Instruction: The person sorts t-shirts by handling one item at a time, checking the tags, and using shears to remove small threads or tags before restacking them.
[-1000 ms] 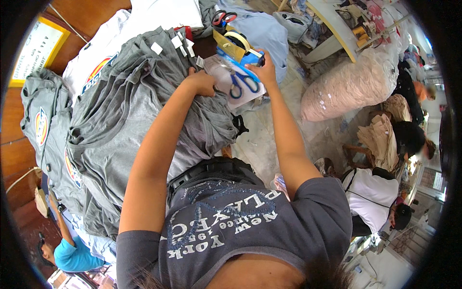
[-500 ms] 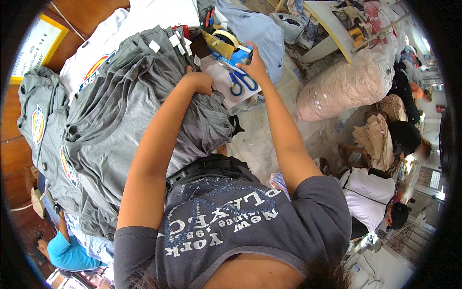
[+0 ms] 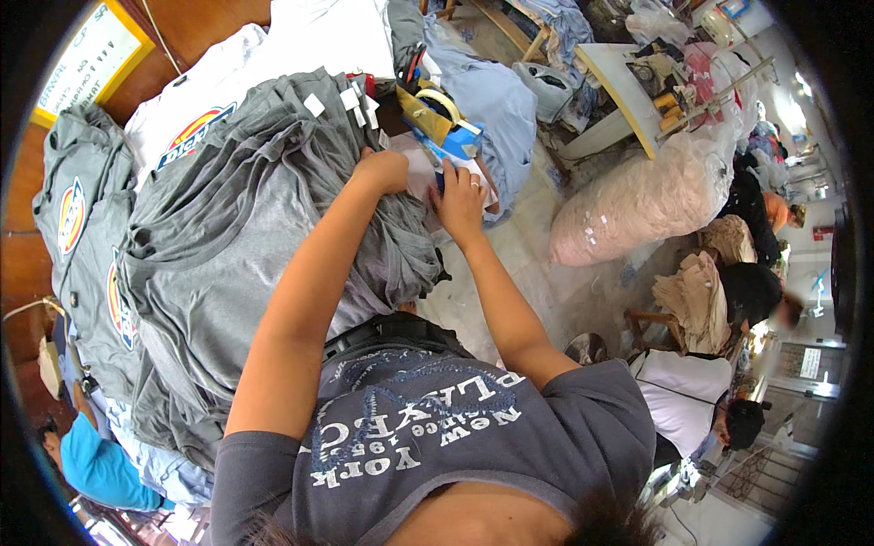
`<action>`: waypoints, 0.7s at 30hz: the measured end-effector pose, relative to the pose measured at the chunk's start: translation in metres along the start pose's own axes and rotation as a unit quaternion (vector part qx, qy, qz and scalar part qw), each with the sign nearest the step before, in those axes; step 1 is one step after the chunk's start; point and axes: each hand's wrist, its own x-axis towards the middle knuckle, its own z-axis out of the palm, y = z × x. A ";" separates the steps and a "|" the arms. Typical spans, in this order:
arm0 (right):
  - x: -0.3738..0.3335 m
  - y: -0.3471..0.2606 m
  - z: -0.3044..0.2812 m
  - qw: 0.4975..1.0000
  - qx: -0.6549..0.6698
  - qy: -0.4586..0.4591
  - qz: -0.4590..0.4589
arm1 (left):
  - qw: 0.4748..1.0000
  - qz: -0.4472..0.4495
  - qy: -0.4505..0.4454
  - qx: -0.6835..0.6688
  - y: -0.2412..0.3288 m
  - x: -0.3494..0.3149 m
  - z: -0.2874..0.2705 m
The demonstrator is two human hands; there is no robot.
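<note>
A heap of grey T-shirts [image 3: 237,209] spreads across the left and middle, with white tags at its far edge. My left hand [image 3: 381,171] rests at the heap's right edge, its fingers curled on a grey T-shirt and partly hidden. Just right of it, my right hand [image 3: 460,196] is closed over the blue-handled scissors [image 3: 441,181], which it mostly covers. White paper [image 3: 419,171] lies under the scissors. Beyond my right hand stands a blue tape dispenser [image 3: 460,141] with a roll of tape [image 3: 443,105].
White shirts [image 3: 332,41] lie behind the heap, and light blue cloth [image 3: 496,100] lies beyond the dispenser. A large bag of pinkish fabric [image 3: 637,200] stands on the floor at right. People sit farther off, one in a blue shirt [image 3: 105,464] at lower left.
My right hand has let go of the tape dispenser and come nearer, onto the scissors. My left hand stays at the edge of the grey T-shirts. The view has shifted slightly.
</note>
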 end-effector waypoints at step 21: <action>0.050 -0.033 0.009 0.946 0.304 -0.106 0.046 | 0.859 -0.100 0.143 -0.481 -0.006 0.007 -0.013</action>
